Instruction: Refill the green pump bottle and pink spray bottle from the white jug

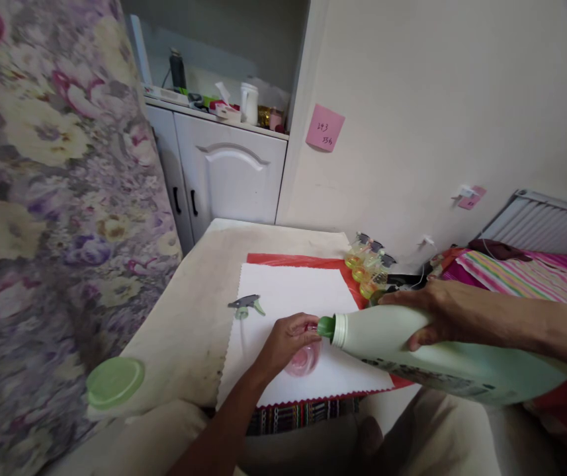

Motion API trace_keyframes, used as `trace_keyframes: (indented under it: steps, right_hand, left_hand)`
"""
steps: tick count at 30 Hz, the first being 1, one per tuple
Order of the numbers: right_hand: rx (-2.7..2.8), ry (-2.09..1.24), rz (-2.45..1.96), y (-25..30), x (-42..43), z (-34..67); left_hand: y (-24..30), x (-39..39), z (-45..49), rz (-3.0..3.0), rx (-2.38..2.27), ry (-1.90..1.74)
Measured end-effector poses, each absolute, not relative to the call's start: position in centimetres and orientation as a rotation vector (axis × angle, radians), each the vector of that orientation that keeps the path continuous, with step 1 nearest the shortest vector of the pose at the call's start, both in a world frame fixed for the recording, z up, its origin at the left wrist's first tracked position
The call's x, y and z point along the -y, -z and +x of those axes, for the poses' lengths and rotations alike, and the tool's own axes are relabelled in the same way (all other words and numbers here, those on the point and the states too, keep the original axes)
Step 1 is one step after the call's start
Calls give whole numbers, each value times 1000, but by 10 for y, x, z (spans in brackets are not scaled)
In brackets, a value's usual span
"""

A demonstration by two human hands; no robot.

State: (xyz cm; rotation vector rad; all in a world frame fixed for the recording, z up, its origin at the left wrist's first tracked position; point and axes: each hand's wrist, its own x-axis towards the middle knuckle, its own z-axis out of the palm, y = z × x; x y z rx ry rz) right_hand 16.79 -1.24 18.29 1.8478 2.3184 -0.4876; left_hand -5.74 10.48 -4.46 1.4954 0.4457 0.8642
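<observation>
My right hand [429, 316] grips a large pale green jug [442, 357], tipped on its side with its green spout [326, 326] pointing left. The spout meets the mouth of a small clear pink bottle [304, 358], which my left hand [286, 342] is wrapped around on a white cloth [288, 291]. A grey and green spray nozzle [246, 306] lies loose on the cloth to the left. Three small spray bottles of yellow liquid [368, 270] stand at the cloth's far right corner.
A green round cap [115, 381] sits at the table's near left corner. A red sheet [303, 260] lies under the cloth. A flowered curtain [49, 198] hangs at left. White cupboards [228, 172] stand behind; a striped fabric [511, 277] and radiator [551, 218] are at right.
</observation>
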Motion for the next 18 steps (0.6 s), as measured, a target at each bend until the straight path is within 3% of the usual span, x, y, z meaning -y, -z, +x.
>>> trace_keyframes:
  steps: [18]
  right_hand:
    - [-2301, 500, 1778, -185, 11, 165]
  left_hand:
    - [45, -104, -57, 1493, -435, -867]
